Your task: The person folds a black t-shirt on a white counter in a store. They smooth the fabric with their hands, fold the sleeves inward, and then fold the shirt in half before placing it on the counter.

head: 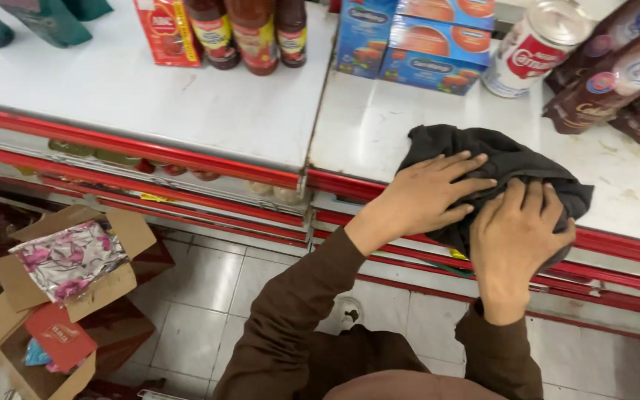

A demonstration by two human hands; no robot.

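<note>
A crumpled dark grey cloth (pixel 483 152) lies on the white shelf (pixel 379 126) near its red front edge. My left hand (pixel 427 194) rests flat on the cloth's left part, fingers spread and pointing right. Beside it, my right hand (pixel 516 233) presses down on the cloth's lower right part, where the fabric hangs over the shelf edge. Both arms wear brown sleeves.
Behind the cloth stand blue boxes (pixel 424 41), a tilted white and red can (pixel 535 48) and brown pouches (pixel 627 74). Sauce bottles (pixel 253 30) and a red carton (pixel 166 31) stand further left. Open cardboard boxes (pixel 61 289) sit on the tiled floor at lower left.
</note>
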